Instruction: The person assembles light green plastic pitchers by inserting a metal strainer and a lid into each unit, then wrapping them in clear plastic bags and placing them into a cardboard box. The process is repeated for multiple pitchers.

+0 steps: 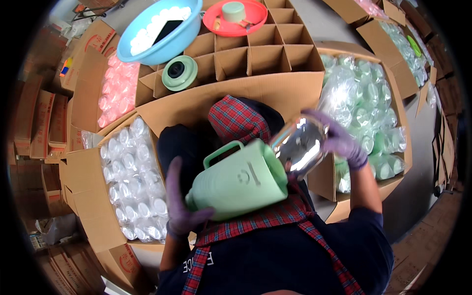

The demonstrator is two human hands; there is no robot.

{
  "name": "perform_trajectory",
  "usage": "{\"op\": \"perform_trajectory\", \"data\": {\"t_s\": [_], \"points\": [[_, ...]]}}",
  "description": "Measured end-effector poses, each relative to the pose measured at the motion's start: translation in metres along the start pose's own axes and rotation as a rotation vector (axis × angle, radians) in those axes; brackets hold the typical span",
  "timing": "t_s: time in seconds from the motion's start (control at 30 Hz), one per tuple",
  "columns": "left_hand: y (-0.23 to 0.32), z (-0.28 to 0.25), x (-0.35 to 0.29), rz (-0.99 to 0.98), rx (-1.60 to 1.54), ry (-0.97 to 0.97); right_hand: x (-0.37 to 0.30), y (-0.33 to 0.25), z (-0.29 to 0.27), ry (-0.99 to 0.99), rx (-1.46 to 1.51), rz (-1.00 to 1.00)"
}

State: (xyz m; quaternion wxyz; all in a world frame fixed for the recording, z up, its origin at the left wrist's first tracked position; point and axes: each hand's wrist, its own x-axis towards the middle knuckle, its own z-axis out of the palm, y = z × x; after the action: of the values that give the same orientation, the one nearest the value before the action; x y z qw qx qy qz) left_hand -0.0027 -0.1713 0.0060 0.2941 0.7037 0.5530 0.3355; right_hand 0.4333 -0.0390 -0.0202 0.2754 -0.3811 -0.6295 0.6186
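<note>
Across my lap lies a pale green thermos jug shell [236,184] with a side handle and a simple face mark, tilted with its wide open end to the right. My left hand [184,209], in a purple glove, cups the narrow end, thumb along its lower side and fingers raised. Gloved in purple too, my right hand [341,140] is wrapped round the far right side of a shiny silver vacuum flask liner [301,147]. The liner is at the shell's open end; whether part of it is inside I cannot tell.
A divided carton [275,81] stands ahead, bearing a blue basin [132,54] of white pieces, a red tray [255,29] and a green lid part [189,81]. Cartons of wrapped white parts [132,177], pink parts [118,88] and green parts [368,108] flank me.
</note>
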Motion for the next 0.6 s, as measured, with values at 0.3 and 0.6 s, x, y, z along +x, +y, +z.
{"op": "perform_trajectory", "data": {"t_s": [0.3,0.6], "points": [[0.038,0.039,0.036,0.167,-0.840,0.137,-0.045,0.032,0.082,0.307,0.072,-0.128],[0.034,0.061,0.044,0.220,-0.406,-0.182,-0.077,0.119,0.072,0.269,-0.623,-0.018]]}}
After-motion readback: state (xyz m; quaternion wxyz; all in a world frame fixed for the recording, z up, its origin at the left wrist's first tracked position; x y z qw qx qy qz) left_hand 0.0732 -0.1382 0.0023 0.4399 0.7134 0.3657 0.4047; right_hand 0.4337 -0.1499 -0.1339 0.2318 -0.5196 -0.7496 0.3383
